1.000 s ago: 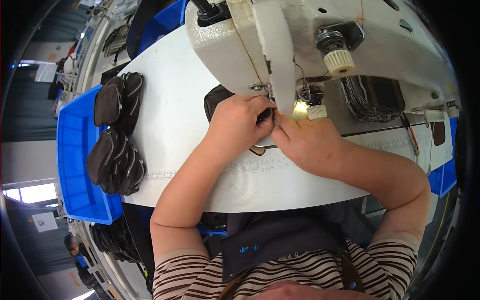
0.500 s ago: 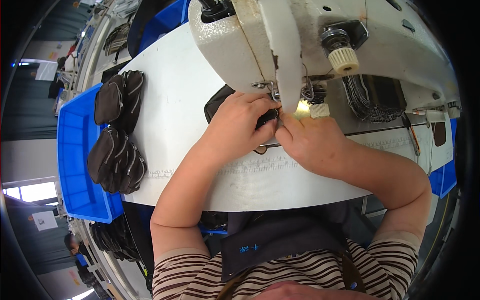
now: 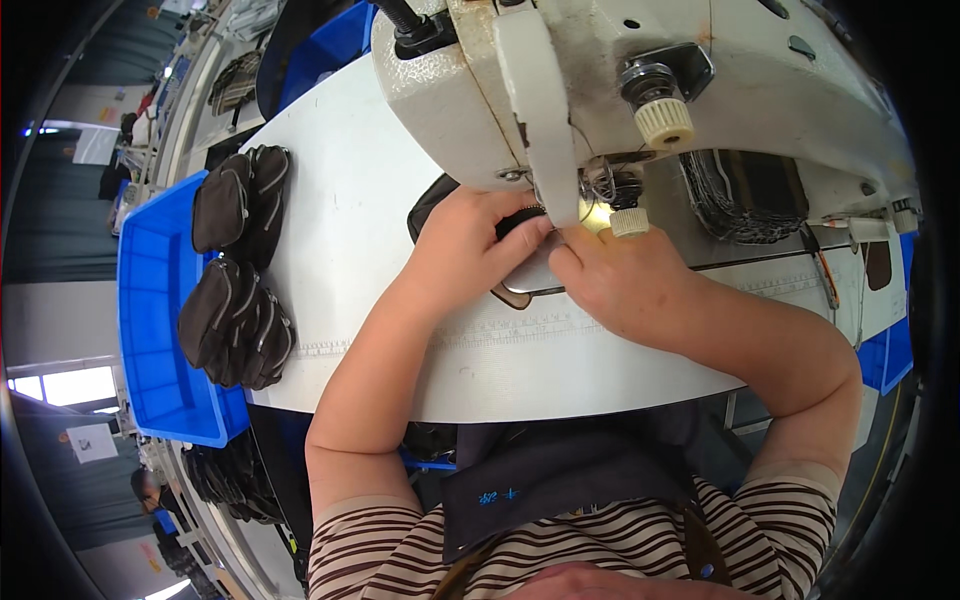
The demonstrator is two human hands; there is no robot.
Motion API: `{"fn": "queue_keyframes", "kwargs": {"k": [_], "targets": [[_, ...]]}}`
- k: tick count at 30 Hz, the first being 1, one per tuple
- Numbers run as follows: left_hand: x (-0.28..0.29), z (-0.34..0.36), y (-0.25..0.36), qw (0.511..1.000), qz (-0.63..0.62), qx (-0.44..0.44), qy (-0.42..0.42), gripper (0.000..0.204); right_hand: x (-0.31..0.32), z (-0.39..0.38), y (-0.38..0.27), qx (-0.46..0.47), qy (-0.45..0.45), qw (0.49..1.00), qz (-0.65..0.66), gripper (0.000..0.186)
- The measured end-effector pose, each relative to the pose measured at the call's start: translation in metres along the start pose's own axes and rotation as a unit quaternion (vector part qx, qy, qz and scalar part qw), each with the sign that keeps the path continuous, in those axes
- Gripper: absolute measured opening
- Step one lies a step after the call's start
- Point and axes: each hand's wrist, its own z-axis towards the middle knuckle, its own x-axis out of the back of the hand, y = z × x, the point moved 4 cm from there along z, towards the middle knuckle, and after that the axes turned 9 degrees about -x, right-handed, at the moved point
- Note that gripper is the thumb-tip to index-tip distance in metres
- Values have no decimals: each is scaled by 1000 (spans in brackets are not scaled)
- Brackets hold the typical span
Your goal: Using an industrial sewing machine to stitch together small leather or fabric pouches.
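Observation:
A white industrial sewing machine [image 3: 470, 110] fills the upper middle. My left hand [image 3: 470, 250] holds a black fabric piece with a zipper [image 3: 428, 205] at the lit needle area, thumb stretched toward the presser foot and fingers partly hidden under the machine's head. My right hand [image 3: 625, 285] is closed, its curled fingertips just right of the left thumb at the same piece; what they pinch is too hidden to make out.
Two piles of dark zippered pouches [image 3: 230, 320] lie at the left, beside a blue bin [image 3: 150, 310]. Stacked fabric pieces [image 3: 740, 195], orange-handled snips [image 3: 826, 275] and a brown scrap [image 3: 878, 265] lie at the right. A co-worker [image 3: 160, 500] is at the far left.
My left hand has shifted slightly left, and its thumb now reaches straighter over the zipper toward the needle. My right hand stays nearly in place, fingers still curled.

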Motion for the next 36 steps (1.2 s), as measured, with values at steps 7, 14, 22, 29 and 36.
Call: {"fn": "queue_keyframes", "kwargs": {"k": [7,14,22,29,36], "targets": [[-4,-10,-24,991,37,87,94,21,-1,2,0,1,-19,999,40,14],[-4,-7,7,967,218,-89,100,10,-1,0,2,0,-4,999,37,13],[-12,-12,-30,998,-41,26,26,18,0,1,0,11,-2,1000,19,10],[-12,-5,-24,1000,-3,15,12,21,-4,-2,0,14,20,999,41,14],[-15,-2,-2,967,209,-71,128,13,-4,-2,-3,36,27,998,37,16]]}}
